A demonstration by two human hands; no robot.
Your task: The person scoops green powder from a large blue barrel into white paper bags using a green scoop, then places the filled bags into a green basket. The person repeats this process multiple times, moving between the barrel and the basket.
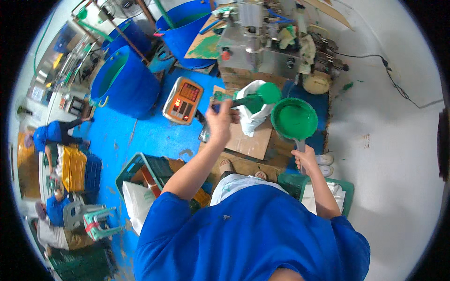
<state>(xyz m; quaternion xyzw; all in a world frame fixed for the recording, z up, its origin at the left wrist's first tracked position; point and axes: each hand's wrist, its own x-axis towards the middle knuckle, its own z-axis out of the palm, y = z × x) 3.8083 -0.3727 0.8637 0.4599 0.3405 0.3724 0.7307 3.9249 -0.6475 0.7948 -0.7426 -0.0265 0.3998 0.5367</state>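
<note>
My left hand point(219, 122) is closed around the dark handle of a scoop, slightly blurred. Its round, green-coated end point(269, 93) lies over the rim of an open white bag point(251, 125). Green material point(253, 104) shows inside the bag, which stands upright in front of me. To the right, my right hand point(305, 158) grips the grey handle of a round dipper point(294, 119). Green paste or liquid coats the dipper's inside; how deep it is I cannot tell. The dipper is held beside the bag, apart from it.
An orange-framed digital scale display point(183, 101) stands left of the bag. Cardboard point(247, 143) lies under it. Beyond is a metal machine point(258, 58); blue tubs point(125, 89) stand back left. A green crate point(144, 161) is near my left side. Co-workers point(56, 133) are far left.
</note>
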